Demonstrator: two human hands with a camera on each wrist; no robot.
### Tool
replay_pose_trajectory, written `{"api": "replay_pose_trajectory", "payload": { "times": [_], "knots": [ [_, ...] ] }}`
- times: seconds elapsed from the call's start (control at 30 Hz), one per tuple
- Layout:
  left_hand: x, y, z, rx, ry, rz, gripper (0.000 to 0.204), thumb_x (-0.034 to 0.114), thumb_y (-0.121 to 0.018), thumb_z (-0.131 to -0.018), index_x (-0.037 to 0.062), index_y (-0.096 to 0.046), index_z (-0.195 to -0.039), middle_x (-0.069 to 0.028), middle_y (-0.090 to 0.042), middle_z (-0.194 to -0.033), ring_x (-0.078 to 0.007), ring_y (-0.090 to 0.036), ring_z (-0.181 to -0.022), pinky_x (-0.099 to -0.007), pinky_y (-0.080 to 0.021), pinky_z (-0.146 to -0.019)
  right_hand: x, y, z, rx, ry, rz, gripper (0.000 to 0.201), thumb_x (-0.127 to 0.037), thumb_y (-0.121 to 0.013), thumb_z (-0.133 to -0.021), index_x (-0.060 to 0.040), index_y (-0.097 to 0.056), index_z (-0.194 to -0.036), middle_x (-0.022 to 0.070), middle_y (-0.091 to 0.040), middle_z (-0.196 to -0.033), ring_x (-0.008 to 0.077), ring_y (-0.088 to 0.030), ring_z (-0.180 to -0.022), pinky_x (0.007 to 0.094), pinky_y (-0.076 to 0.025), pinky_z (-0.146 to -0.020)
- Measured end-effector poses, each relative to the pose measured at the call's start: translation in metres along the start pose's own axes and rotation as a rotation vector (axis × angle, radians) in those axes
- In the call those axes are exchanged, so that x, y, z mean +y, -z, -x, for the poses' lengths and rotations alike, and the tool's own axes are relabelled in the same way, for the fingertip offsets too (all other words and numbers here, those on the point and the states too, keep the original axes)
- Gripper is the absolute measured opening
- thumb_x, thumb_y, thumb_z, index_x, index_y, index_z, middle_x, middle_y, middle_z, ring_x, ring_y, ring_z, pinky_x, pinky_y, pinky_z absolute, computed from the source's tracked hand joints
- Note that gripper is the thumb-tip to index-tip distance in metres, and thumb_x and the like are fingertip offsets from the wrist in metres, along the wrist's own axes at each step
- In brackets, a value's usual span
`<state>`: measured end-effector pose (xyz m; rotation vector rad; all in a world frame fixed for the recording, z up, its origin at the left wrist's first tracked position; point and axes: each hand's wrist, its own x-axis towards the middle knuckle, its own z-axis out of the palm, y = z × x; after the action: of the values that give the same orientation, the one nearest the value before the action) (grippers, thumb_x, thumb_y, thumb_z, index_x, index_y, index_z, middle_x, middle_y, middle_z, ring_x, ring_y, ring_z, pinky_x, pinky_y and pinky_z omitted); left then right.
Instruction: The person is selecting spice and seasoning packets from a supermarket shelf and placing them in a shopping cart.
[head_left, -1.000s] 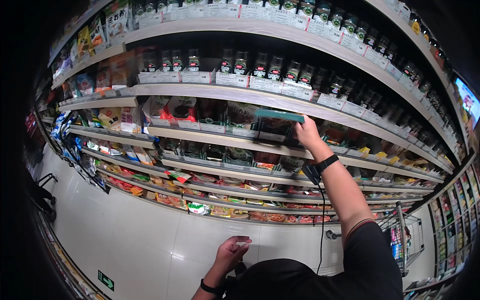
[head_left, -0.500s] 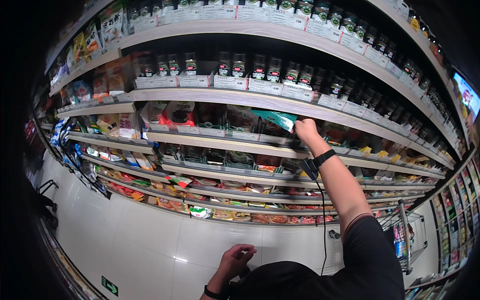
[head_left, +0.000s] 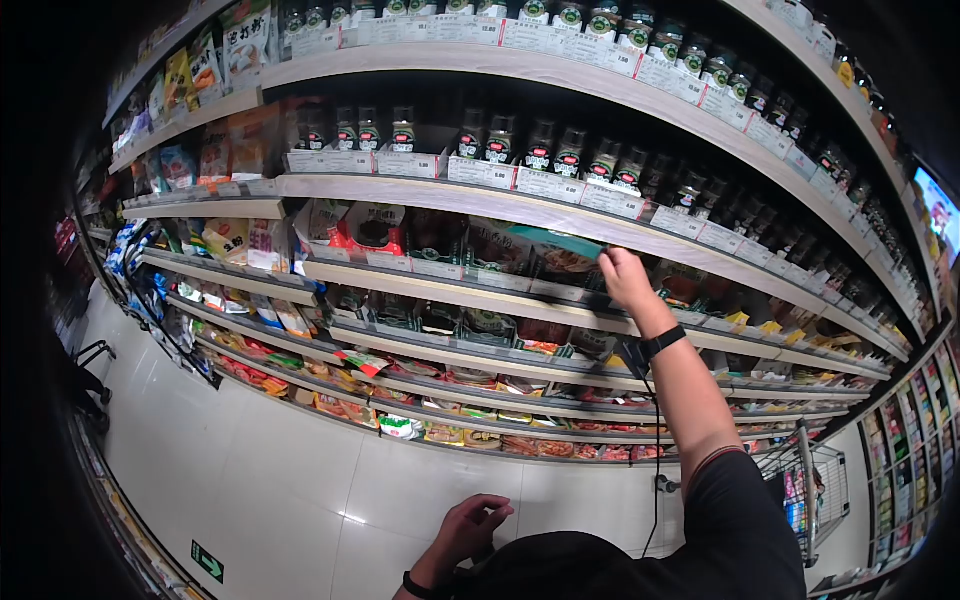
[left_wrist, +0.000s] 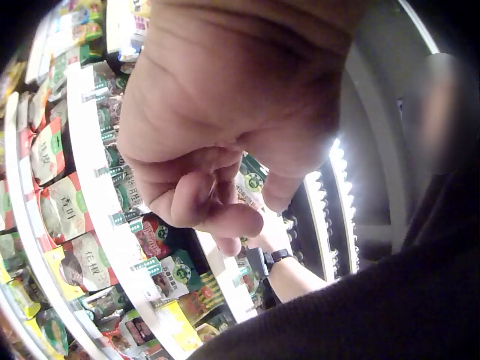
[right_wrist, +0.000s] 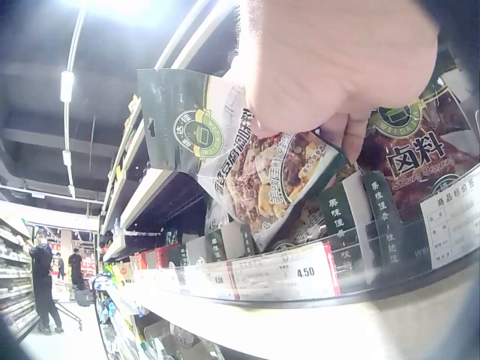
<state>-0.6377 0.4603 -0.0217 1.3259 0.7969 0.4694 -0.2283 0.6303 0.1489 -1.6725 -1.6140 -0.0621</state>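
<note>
In the head view my right hand (head_left: 628,280) grips the side of a seasoning packet (head_left: 562,246) with a dark green top band, at the middle shelf. The right wrist view shows the packet (right_wrist: 274,176) tilted, a food picture and printed characters on its front, its lower end just behind the shelf's front lip. My fingers curl over its edge, hiding part of it. Beside it stands a dark red packet (right_wrist: 416,157) on the same shelf. My left hand (head_left: 468,530) hangs low in front of my body, fingers loosely curled, holding nothing.
Spice jars (head_left: 540,145) line the shelf above, behind price labels (head_left: 545,184). Bagged goods (head_left: 450,375) fill the lower shelves. A shopping cart (head_left: 825,490) stands at the right. People (right_wrist: 46,281) are in the aisle in the right wrist view.
The packet went from edge-on to showing its green band, then tipped back against the shelf stock in my right hand's grip. My left hand stays low, its fingers slightly shifted.
</note>
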Motion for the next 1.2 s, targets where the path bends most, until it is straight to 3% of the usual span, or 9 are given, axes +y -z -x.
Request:
{"api": "replay_pose_trajectory", "payload": {
  "times": [0.37, 0.43, 0.5, 0.6, 0.67, 0.73, 0.9, 1.07, 1.2],
  "knots": [
    [0.019, -0.002, -0.026, 0.078, -0.278, 0.084, 0.027, 0.008, -0.062, -0.088, 0.0051, -0.057, -0.114, -0.0032, -0.065, -0.1, -0.0058, -0.052, -0.069, -0.0199, -0.044, -0.064, -0.076, 0.01, 0.077, 0.296, 0.446, -0.061, 0.026, 0.003, -0.052, -0.084, -0.0057, -0.058, -0.109, 0.0123, -0.065, -0.094, 0.0265, -0.065, -0.077, 0.0339, -0.053, -0.065],
    [0.034, -0.013, -0.037, 0.18, -0.47, 0.152, 0.032, 0.012, -0.066, -0.086, 0.0061, -0.056, -0.116, -0.0026, -0.064, -0.104, -0.0063, -0.054, -0.072, -0.0206, -0.044, -0.063, -0.093, -0.007, 0.121, -0.052, -0.091, -0.654, 0.018, -0.002, -0.047, -0.092, -0.0054, -0.056, -0.107, 0.006, -0.064, -0.09, 0.0138, -0.062, -0.069, 0.0281, -0.052, -0.054],
    [0.038, -0.014, -0.046, 0.074, -0.472, 0.249, 0.031, 0.008, -0.06, -0.089, 0.0001, -0.052, -0.118, -0.0127, -0.064, -0.101, -0.0133, -0.059, -0.086, -0.0236, -0.046, -0.07, -0.141, -0.016, 0.153, -0.143, -0.299, -0.81, 0.015, -0.01, -0.044, -0.098, -0.0052, -0.053, -0.109, 0.0009, -0.062, -0.086, 0.0061, -0.058, -0.064, 0.0229, -0.048, -0.047],
    [0.042, -0.014, -0.06, -0.119, -0.32, 0.889, 0.038, 0.022, -0.064, -0.087, -0.0052, -0.054, -0.112, -0.0161, -0.065, -0.099, -0.0183, -0.062, -0.087, -0.0285, -0.05, -0.072, -0.157, -0.042, 0.188, -0.33, -0.342, -1.061, 0.022, -0.016, -0.046, -0.099, -0.0031, -0.05, -0.116, 0.0025, -0.062, -0.088, 0.0059, -0.058, -0.065, 0.0207, -0.048, -0.05],
    [0.048, -0.02, -0.062, 0.059, -0.435, 0.697, 0.041, 0.026, -0.066, -0.086, -0.0048, -0.055, -0.112, -0.0152, -0.065, -0.098, -0.0195, -0.063, -0.085, -0.0286, -0.051, -0.07, -0.159, -0.053, 0.204, -0.317, -0.348, -1.278, 0.024, -0.015, -0.052, -0.097, 0.0004, -0.053, -0.115, 0.0055, -0.064, -0.093, 0.0067, -0.061, -0.076, 0.0195, -0.051, -0.061],
    [0.054, -0.022, -0.062, 0.212, -0.476, 0.534, 0.047, 0.031, -0.067, -0.086, -0.0044, -0.055, -0.114, -0.0133, -0.065, -0.1, -0.0203, -0.065, -0.08, -0.0292, -0.052, -0.065, -0.154, -0.044, 0.204, -0.347, -0.251, -1.073, 0.025, -0.014, -0.056, -0.094, 0.001, -0.055, -0.114, 0.0068, -0.065, -0.098, 0.0077, -0.061, -0.083, 0.0204, -0.051, -0.069],
    [0.07, -0.015, -0.058, 0.041, -0.518, 0.248, 0.037, 0.02, -0.06, -0.09, -0.0056, -0.052, -0.116, -0.0143, -0.063, -0.105, -0.0194, -0.065, -0.086, -0.03, -0.058, -0.066, -0.149, 0.008, 0.188, -0.559, -0.232, -0.723, 0.039, -0.007, -0.074, -0.081, -0.0004, -0.059, -0.116, 0.0079, -0.065, -0.11, 0.0099, -0.058, -0.101, 0.0251, -0.048, -0.088],
    [0.09, -0.019, -0.067, -0.059, -0.522, 0.255, 0.027, 0.007, -0.051, -0.094, -0.0056, -0.052, -0.117, -0.0142, -0.065, -0.102, -0.0193, -0.067, -0.08, -0.0294, -0.056, -0.064, -0.154, 0.021, 0.182, -0.606, -0.531, -0.751, 0.037, -0.014, -0.077, -0.079, -0.0001, -0.061, -0.11, 0.0034, -0.068, -0.088, 0.0062, -0.055, -0.057, 0.0231, -0.047, -0.052],
    [0.078, -0.015, -0.084, -0.119, -0.411, 0.15, 0.039, 0.021, -0.037, -0.101, -0.0097, -0.048, -0.123, -0.012, -0.068, -0.099, -0.0139, -0.062, -0.086, -0.0277, -0.051, -0.077, -0.139, 0.027, 0.178, -0.595, -0.709, -0.428, 0.026, -0.027, -0.072, -0.083, -0.0033, -0.069, -0.094, 0.0021, -0.068, -0.073, 0.0044, -0.055, -0.054, 0.0203, -0.045, -0.052]
  ]
}}
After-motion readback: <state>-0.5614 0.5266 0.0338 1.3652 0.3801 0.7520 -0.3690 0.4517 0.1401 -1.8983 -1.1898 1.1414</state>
